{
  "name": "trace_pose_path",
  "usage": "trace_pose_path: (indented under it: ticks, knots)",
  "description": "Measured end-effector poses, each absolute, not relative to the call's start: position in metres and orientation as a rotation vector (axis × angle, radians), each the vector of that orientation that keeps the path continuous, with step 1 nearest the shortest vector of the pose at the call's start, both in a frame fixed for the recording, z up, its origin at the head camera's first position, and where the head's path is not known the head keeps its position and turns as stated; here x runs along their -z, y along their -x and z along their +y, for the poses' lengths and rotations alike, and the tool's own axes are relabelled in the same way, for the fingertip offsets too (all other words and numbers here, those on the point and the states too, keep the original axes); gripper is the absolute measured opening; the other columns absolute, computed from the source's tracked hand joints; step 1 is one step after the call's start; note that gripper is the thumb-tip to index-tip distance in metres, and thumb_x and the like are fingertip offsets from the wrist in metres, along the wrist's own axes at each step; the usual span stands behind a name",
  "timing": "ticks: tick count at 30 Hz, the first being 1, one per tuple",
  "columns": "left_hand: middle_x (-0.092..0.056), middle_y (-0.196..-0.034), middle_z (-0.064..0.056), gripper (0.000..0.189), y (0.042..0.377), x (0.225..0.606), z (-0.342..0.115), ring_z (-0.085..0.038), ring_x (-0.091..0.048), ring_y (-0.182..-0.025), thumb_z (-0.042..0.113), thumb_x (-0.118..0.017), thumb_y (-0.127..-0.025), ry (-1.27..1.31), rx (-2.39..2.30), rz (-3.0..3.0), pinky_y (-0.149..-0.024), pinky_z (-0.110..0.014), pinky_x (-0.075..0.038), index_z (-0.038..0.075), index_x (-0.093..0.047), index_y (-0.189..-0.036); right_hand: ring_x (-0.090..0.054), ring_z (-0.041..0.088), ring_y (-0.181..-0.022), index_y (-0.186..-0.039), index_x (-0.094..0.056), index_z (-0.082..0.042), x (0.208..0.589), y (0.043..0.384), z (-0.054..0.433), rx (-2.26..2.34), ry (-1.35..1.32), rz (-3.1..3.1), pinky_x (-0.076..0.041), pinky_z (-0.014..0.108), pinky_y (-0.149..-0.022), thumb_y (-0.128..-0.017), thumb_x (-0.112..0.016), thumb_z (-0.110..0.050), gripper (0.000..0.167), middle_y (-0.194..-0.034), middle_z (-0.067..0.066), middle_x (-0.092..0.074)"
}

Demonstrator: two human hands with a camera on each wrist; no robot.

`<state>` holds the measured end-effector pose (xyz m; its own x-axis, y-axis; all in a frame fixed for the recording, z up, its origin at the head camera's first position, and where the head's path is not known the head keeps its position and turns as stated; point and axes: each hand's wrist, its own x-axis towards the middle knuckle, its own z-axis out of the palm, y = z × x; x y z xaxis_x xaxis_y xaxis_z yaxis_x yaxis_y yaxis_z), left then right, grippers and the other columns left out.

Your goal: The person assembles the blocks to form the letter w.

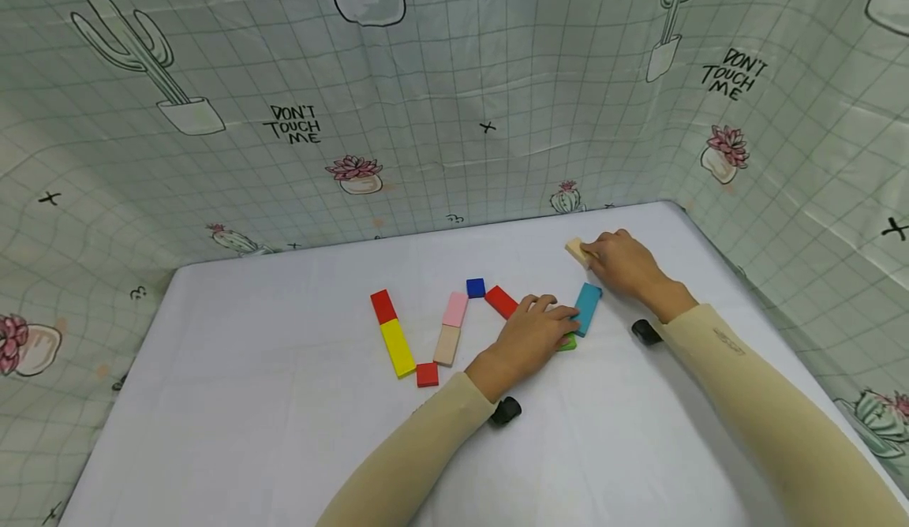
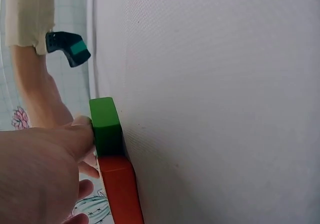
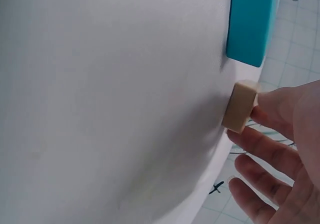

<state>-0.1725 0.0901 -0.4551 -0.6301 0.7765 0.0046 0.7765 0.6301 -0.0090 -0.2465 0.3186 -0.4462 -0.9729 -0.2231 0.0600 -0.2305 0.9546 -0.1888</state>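
Note:
My right hand (image 1: 625,263) pinches a pale wooden block (image 3: 240,107) between thumb and fingers at the far right of the table. The other fingers spread loosely below it in the right wrist view. My left hand (image 1: 529,338) lies over the right part of a zigzag row of blocks, its fingertips at a blue block (image 1: 587,309). In the left wrist view its thumb (image 2: 80,134) touches a green block (image 2: 106,126), which stands against a red block (image 2: 120,189). The hand partly hides both of these blocks in the head view.
Leftward the row continues with a dark blue square (image 1: 476,288), a pink block (image 1: 455,308), a tan block (image 1: 447,345), a red square (image 1: 428,375), a yellow block (image 1: 398,348) and another red block (image 1: 383,306). A patterned cloth (image 1: 440,117) hangs behind the white table (image 1: 248,385).

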Motion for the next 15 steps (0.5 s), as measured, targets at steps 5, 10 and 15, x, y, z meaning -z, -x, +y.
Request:
trace_pose_path:
  ticks: [5, 10, 15]
  knots:
    - [-0.053, -0.158, 0.014, 0.041, 0.173, 0.455, 0.089, -0.017, -0.044, -0.147, 0.038, -0.060, -0.108, 1.350, -0.014, -2.836, -0.121, -0.033, -0.035, 0.032, -0.063, -0.149, -0.055, 0.048, -0.128, -0.142, -0.062, 0.006, 0.445, 0.246, 0.321, -0.329, -0.391, -3.061, -0.049, 0.061, -0.105, -0.104, -0.065, -0.008, 0.041, -0.143, 0.028, -0.060]
    - [-0.053, -0.158, 0.014, 0.041, 0.173, 0.456, 0.089, -0.016, -0.044, -0.147, 0.038, -0.059, -0.109, 1.351, -0.008, -2.837, -0.121, -0.033, -0.035, 0.032, -0.063, -0.149, -0.048, 0.051, -0.137, -0.148, -0.056, 0.005, 0.444, 0.253, 0.325, -0.408, -0.545, -3.047, -0.045, 0.065, -0.109, -0.103, -0.064, -0.002, 0.046, -0.155, 0.028, -0.050]
    - [-0.054, -0.157, 0.014, 0.040, 0.173, 0.456, 0.090, -0.016, -0.045, -0.146, 0.037, -0.059, -0.109, 1.350, 0.005, -2.833, -0.120, -0.033, -0.036, 0.031, -0.064, -0.148, -0.050, 0.051, -0.135, -0.144, -0.060, 0.006, 0.443, 0.257, 0.326, -0.466, -0.659, -3.029, -0.044, 0.065, -0.110, -0.102, -0.064, 0.002, 0.042, -0.151, 0.029, -0.055]
